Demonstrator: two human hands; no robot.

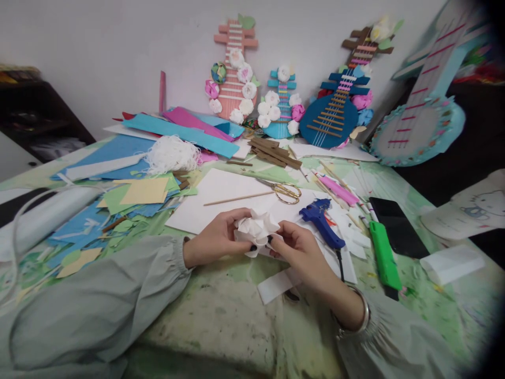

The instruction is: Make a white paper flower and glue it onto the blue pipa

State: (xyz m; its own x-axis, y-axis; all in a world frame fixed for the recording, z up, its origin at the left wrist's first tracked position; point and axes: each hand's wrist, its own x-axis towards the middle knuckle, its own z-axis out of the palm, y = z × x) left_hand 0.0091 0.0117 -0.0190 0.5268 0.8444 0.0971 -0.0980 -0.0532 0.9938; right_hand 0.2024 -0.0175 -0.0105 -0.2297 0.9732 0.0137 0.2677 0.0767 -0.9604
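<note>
A crumpled white paper flower (255, 227) is held between both hands, over the front edge of a white sheet (221, 189). My left hand (221, 237) grips it from the left, thumb in front and fingers behind. On the right side, my right hand (298, 245) pinches the flower's edge with thumb and forefinger. Below my right hand lies a white paper strip (278, 285). Gold-handled scissors (287, 193) and a thin wooden stick (239, 198) rest on the sheet behind the flower. A blue glue gun (323, 223) lies just right of the sheet.
Paper scraps (144, 191) and a white shredded bundle (173, 154) lie left. A green cutter (383, 255), black phone (398, 226) and white cup (469, 205) are right. Decorated paper instruments (329, 118) stand against the wall. Brown strips (275, 152) lie before them.
</note>
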